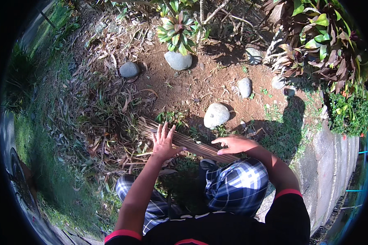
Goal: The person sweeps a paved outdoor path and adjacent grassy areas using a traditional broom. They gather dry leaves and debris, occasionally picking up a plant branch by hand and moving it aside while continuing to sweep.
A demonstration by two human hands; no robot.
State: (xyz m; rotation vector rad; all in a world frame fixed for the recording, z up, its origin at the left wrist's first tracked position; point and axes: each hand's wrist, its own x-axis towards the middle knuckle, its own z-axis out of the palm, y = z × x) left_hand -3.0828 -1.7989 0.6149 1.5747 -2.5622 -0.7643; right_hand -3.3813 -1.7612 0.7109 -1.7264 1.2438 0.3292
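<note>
A long bundle of thin brown sticks (198,148), like a stick broom, lies slantwise in front of my knees, from upper left to lower right. My left hand (163,143) is over its left part, fingers spread and thumb stretched to the right. Whether the palm rests on the sticks I cannot tell. Close to the bundle's right end is my right hand (235,144), its index finger and thumb apart and pointing left. The other fingers of that hand are mostly hidden. Neither hand grips the bundle.
Beyond the bundle a pale round stone (216,115) sits on brown soil, with grey stones (178,60) farther back. Dry leaves and cut grass (98,110) cover the left side. Leafy plants (323,41) stand far right, above a concrete edge (327,171). My plaid-covered knees (237,181) are close by.
</note>
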